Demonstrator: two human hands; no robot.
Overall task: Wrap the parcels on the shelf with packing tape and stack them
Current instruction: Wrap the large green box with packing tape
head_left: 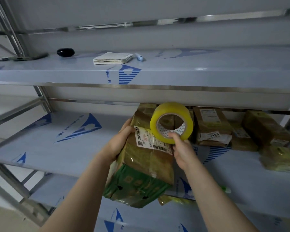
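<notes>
1. Fingers (126, 125) of your left hand (119, 143) curl close together round the left edge of the brown parcel (147, 164), gripping it just left of its white shipping label (151, 139).
2. You hold the parcel lengthwise and tilted. Its far end reaches over the middle shelf (57, 144), and its green-printed near end juts out past that shelf's front edge. Whether its underside touches the shelf cannot be told.
3. At the parcel's upper right edge stands the yellow tape roll (172, 123), on its rim with the open core facing you, touching the parcel just beside the label.
4. Your right hand (182, 149), just right of the parcel, pinches the roll's lower wall, with the thumb (174, 137) hooked inside the core. The other fingers are hidden behind the roll.
5. Right of the parcel, further back on the same shelf, a taped parcel marked 3408 (213, 126) sits among more brown parcels (264, 129).
6. Farthest right of the parcel, another one wrapped in yellowish tape (279, 158) lies near the shelf's front.
</notes>
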